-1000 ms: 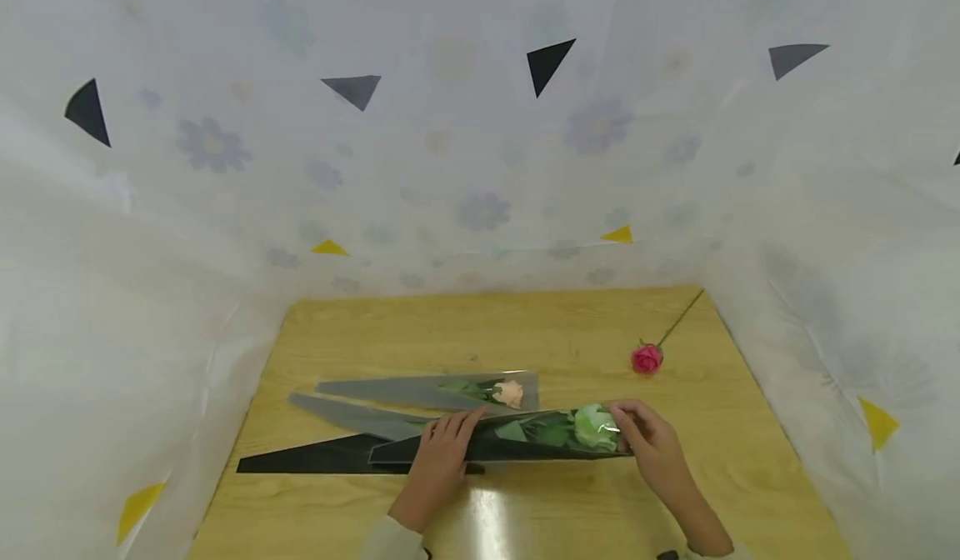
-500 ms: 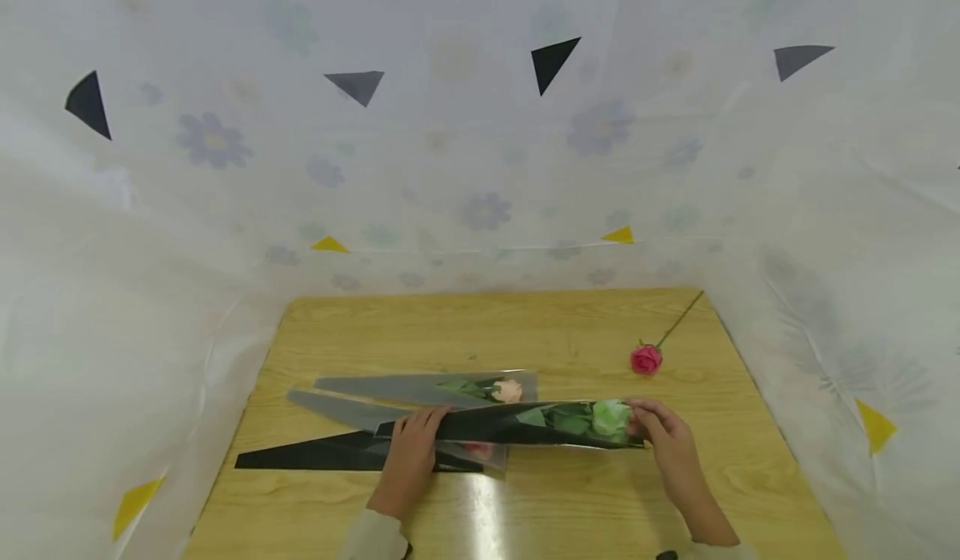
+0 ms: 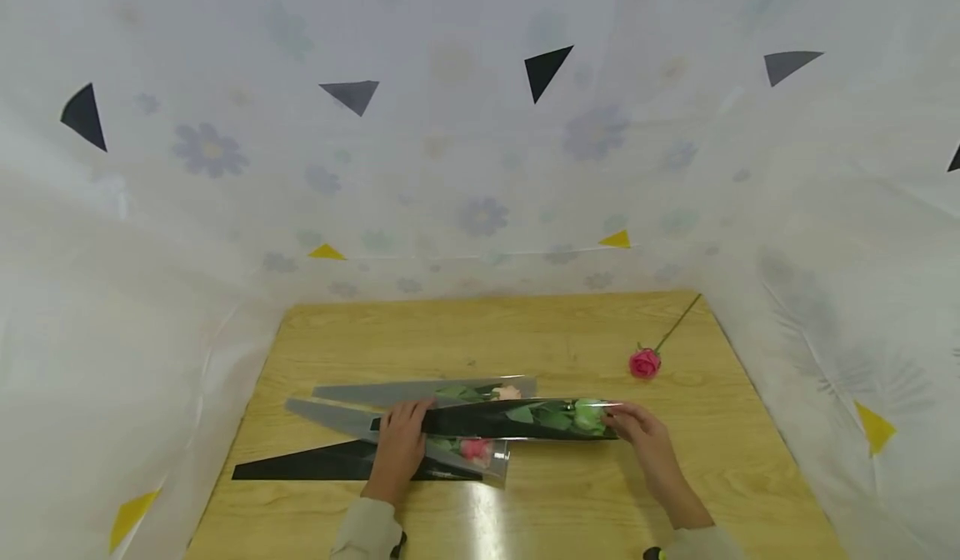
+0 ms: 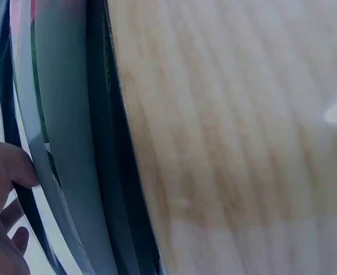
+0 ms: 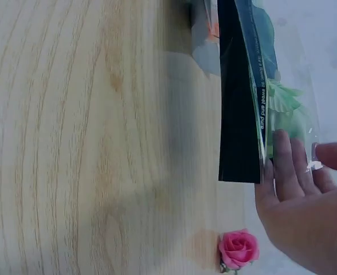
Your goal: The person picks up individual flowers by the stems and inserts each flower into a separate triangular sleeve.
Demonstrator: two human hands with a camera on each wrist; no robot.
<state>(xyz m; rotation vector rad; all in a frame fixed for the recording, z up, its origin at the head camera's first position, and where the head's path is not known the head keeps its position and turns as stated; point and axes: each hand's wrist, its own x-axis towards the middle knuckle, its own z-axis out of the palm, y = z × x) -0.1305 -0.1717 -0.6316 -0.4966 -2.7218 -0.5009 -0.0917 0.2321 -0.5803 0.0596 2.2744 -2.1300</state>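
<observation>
A black-backed clear flower sleeve (image 3: 472,418) holds a pale green rose (image 3: 588,416) with leaves. My left hand (image 3: 401,445) grips its narrow end; in the left wrist view, the thumb and fingers (image 4: 2,206) are around the dark edge. At the wide end, my right hand (image 3: 647,447) pinches the sleeve between thumb and fingers beside the bloom. The right wrist view shows printed lettering on the sleeve's edge. Beneath lie a grey sleeve with a pink rose (image 3: 476,449), another grey sleeve with a peach rose (image 3: 507,392), and a flat black sleeve (image 3: 315,462).
A loose deep pink rose (image 3: 645,363) on a thin stem lies at the back right of the wooden table (image 3: 570,502). White flower-patterned sheeting (image 3: 480,168) encloses the table at the back and sides, with black, grey and yellow triangles on it.
The sleeve with the green rose has moved away from me, uncovering the pink rose beneath. My left hand has shifted left with it; my right hand went right, then back left.
</observation>
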